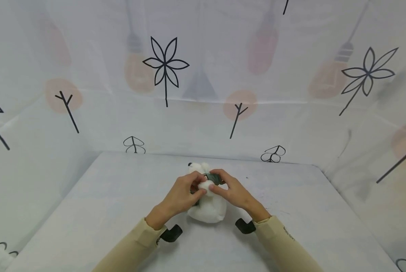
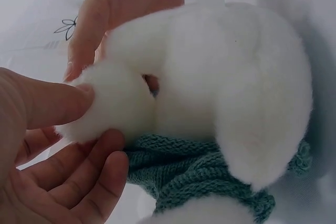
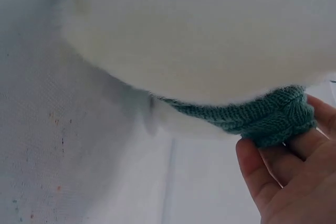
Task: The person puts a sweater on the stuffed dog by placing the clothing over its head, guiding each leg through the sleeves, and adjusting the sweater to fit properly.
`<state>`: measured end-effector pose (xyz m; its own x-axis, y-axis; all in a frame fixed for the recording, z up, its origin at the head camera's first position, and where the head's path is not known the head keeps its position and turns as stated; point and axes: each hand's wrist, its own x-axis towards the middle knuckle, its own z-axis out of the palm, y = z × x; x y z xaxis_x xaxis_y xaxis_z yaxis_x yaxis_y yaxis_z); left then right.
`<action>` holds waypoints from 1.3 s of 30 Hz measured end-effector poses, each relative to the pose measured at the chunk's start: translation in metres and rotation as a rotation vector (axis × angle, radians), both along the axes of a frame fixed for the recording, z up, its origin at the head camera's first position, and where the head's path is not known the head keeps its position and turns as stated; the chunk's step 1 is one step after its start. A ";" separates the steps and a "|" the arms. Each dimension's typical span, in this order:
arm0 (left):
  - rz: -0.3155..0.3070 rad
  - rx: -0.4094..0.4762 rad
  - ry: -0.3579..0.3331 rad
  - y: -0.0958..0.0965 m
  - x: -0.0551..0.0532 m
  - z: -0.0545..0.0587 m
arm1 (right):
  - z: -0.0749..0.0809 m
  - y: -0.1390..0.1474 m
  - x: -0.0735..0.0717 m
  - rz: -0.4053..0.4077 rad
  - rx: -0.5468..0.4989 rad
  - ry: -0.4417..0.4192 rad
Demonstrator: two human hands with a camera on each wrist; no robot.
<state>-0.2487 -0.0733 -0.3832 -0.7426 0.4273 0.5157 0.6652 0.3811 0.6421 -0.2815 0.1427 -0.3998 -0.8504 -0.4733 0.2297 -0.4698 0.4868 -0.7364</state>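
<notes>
A white plush animal with a dark nose sits on the table between my two hands, its back toward me. It wears a green knitted garment, bunched around the upper body. My left hand pinches a rounded white limb of the toy, thumb on one side and fingers on the other. From the right, my right hand holds the edge of the knit between thumb and fingers. The toy's face is mostly hidden behind the hands in the head view.
The white-covered table reaches back to a pale curtain printed with flowers and twigs, which also closes off both sides. Black wrist mounts jut inward below both sleeves, near the tabletop.
</notes>
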 end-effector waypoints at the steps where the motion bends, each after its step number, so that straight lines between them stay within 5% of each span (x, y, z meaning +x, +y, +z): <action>1: 0.000 0.002 0.001 0.000 0.000 0.000 | 0.000 0.000 0.000 0.005 -0.012 -0.006; 9: 0.010 0.049 0.014 0.001 0.002 -0.002 | 0.007 -0.001 0.002 0.084 -0.112 -0.030; 18: 0.036 0.131 0.007 0.004 0.006 -0.005 | 0.028 -0.010 0.025 0.169 -0.200 0.019; 28: 0.026 0.235 -0.041 0.008 0.013 -0.001 | 0.017 -0.012 0.023 0.166 -0.149 0.079; 32: 0.003 0.235 -0.005 0.010 0.016 0.005 | 0.031 -0.015 0.034 0.135 -0.096 0.131; 36: 0.004 0.163 0.121 0.006 0.008 -0.001 | 0.048 -0.019 0.047 0.142 -0.109 0.134; 39: -0.024 0.111 0.166 0.003 0.006 0.001 | 0.045 -0.019 0.045 0.154 -0.135 0.132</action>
